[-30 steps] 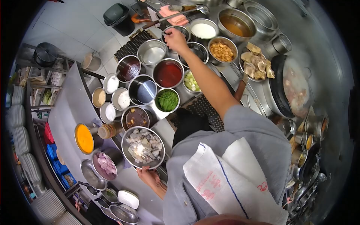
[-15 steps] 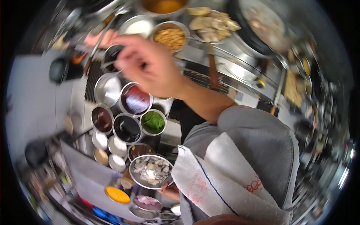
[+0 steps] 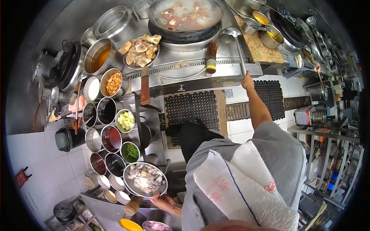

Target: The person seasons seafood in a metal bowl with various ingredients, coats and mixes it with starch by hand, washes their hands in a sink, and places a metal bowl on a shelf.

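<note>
My left hand grips the rim of a metal bowl at its lower right. Inside the bowl are pale grey raw pieces, perhaps seafood, with a white heap on top. Out to the right, my right hand is closed around the handle end of a long metal ladle. The ladle's head rests on the steel stove top, just right of a large wok with steaming liquid and meat pieces.
Pots of sauces, chopped greens and fried pieces crowd the left. A plate of sliced meat sits left of the wok, near a wooden-handled tool. A brush stands right of centre. Black mats cover part of the floor.
The view has swung right toward the stove. My right hand has left the sauce pots and taken hold of the ladle handle. My left hand still holds the bowl.
</note>
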A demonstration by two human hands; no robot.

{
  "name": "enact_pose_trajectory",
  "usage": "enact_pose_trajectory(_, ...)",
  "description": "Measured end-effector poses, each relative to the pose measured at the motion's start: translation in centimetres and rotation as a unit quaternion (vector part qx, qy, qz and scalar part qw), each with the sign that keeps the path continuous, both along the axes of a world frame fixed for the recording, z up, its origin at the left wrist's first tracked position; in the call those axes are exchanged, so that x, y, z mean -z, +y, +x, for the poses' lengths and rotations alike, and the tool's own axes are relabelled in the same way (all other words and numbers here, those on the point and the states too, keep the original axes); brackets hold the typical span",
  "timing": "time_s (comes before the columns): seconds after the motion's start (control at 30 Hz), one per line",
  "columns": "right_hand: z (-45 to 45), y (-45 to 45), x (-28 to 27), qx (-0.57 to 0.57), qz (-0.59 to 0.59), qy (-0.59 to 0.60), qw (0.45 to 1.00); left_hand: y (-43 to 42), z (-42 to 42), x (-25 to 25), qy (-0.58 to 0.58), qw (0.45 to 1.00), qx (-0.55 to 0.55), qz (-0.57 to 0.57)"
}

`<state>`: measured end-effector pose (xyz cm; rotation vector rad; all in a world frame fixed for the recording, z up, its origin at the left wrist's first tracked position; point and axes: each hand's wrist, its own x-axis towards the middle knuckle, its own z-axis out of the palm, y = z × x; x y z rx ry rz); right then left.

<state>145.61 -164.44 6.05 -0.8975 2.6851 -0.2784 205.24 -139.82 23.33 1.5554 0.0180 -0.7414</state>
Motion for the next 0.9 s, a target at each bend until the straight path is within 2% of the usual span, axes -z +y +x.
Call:
enact_pose_trajectory(0.03, 0.0, -0.1, -1.2, -0.004, -0.002, 0.000, 1.000, 0.4, -1.0, 0.0, 0.025, 1.000, 0.006, 0.001)
enact_pose_trajectory(0.1, 0.6, -0.3, -3.6, 0.002, -0.096, -0.024, 0.995, 1.7, -3.1, 0.4, 0.040, 0.999, -0.002, -0.014)
enact_pose_trajectory(0.13, -0.2, -0.6, -2.2, 0.006, -0.169, -0.060, 0.984, 2.8, -3.3, 1.5, 0.045, 0.999, 0.007, -0.013)
enact_pose_trajectory(0.17, -0.3, -0.3, -2.0, 0.005, -0.174, -0.062, 0.983, 3.7, -3.6, 2.3, 0.052, 0.998, 0.017, -0.013)
enact_pose_trajectory(0.2, 0.8, -0.5, -4.5, 0.037, -0.207, -0.118, 0.971, 4.0, -4.8, 1.0, 0.049, 0.999, 0.010, -0.009)
enact_pose_trajectory(0.27, 2.1, 0.0, -7.0, 0.090, -0.300, -0.213, 0.925, 4.8, -6.1, 1.6, 0.066, 0.997, 0.010, -0.025)
enact_pose_trajectory(0.3, 2.4, 0.2, -8.0, 0.088, -0.301, -0.214, 0.925, 4.8, -6.6, 1.6, 0.066, 0.997, 0.008, -0.027)
enact_pose_trajectory(0.4, 2.8, 0.8, -13.1, 0.033, -0.406, -0.373, 0.833, 4.7, -7.6, 1.5, 0.062, 0.997, -0.030, -0.033)
enact_pose_trajectory(0.43, 2.4, -0.2, -14.5, 0.033, -0.401, -0.379, 0.833, 4.3, -8.0, 0.6, 0.050, 0.998, -0.028, -0.023)
enact_pose_trajectory(0.53, 2.2, -1.2, -17.7, -0.061, -0.436, -0.467, 0.767, 3.8, -8.1, 1.1, 0.046, 0.998, -0.016, -0.037)
enact_pose_trajectory(0.77, 5.3, -8.9, -26.9, -0.201, -0.324, -0.479, 0.790, 2.4, -8.9, 0.5, 0.037, 0.998, -0.036, -0.042)
enact_pose_trajectory(0.83, 7.2, -14.0, -27.9, -0.280, -0.285, -0.462, 0.792, 1.5, -9.4, 0.1, 0.025, 0.998, -0.041, -0.044)
enact_pose_trajectory(0.9, 10.6, -20.8, -28.5, -0.305, -0.255, -0.456, 0.796, 0.2, -9.7, -0.3, 0.027, 0.997, -0.067, -0.041)
